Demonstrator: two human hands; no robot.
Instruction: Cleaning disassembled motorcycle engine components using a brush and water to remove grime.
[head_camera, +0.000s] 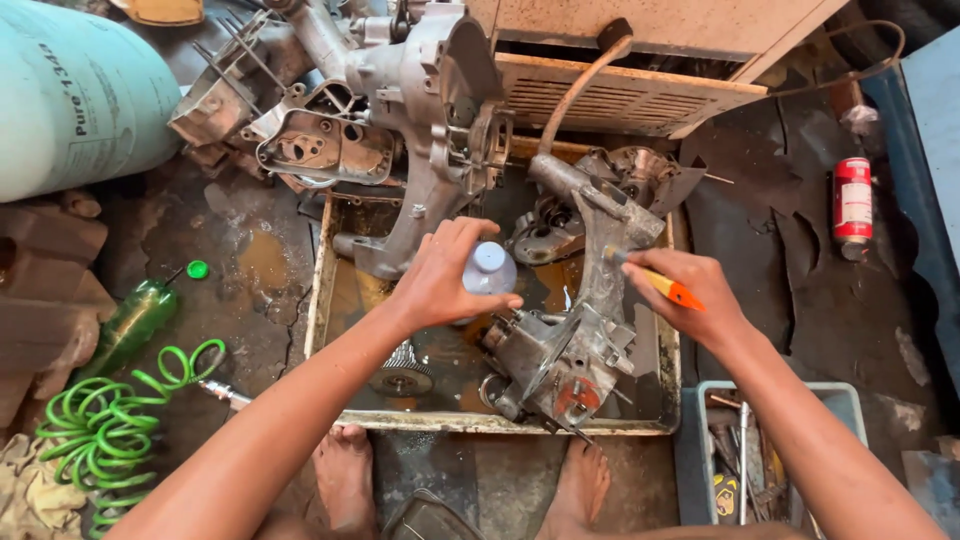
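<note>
- Pale blue gas cylinder (75, 95) lies far left of me.
- Green bottle (132, 322) on the floor, loose green cap (197, 269) just beside it.
- Coiled green air hose (120, 415) near my left foot.
- Red spray can (852, 203) far right.
- Grey tool bin (780, 455) under my right forearm.

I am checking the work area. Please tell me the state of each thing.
left hand: grips small white bottle, tilted
right hand: holds orange-handled tool
metal tray: holds dirty liquid and engine parts
green bottle: lying, cap off
</note>
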